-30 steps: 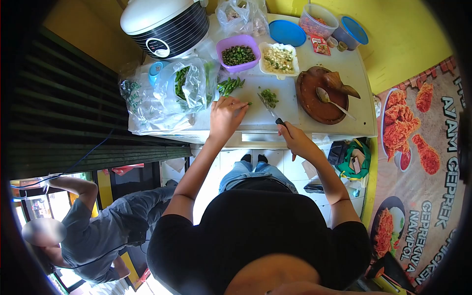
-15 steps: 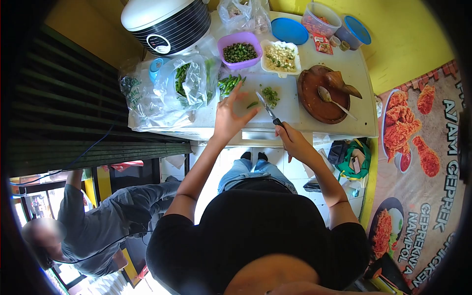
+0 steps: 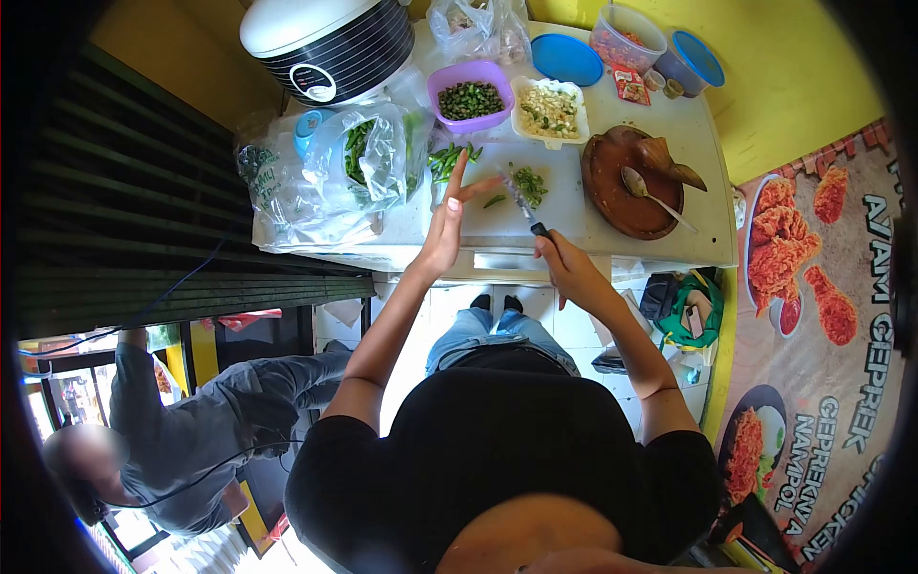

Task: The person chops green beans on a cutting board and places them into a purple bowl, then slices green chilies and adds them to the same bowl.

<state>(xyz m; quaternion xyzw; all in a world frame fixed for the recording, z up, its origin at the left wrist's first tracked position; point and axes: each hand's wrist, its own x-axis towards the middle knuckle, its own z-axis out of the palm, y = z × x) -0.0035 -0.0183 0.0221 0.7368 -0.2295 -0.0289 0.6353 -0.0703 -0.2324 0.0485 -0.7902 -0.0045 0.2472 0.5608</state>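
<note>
My right hand [image 3: 569, 270] grips a knife [image 3: 521, 203] by its dark handle, the blade pointing up across a white cutting board [image 3: 562, 215]. Beside the blade lies a small heap of chopped green chillies [image 3: 529, 182]. My left hand [image 3: 443, 234] is raised over the board's left side, open, with fingers stretched out and apart. A single green piece [image 3: 493, 201] rests on the board between my hands. Partly behind my left fingertips is a pile of whole green chillies [image 3: 442, 163].
A purple tub [image 3: 497, 119] of chopped greens and a white tray [image 3: 574, 142] stand behind the board. To the right is a stone mortar [image 3: 602, 201] with a spoon [image 3: 660, 203]. Plastic bags [image 3: 330, 206] and a rice cooker [image 3: 368, 59] occupy the left. Another person [image 3: 206, 411] is at lower left.
My left hand has turned more edge-on and shifted slightly left, its fingers pointing up. The knife stays in my right hand, its blade now blurred and tilted slightly differently.
</note>
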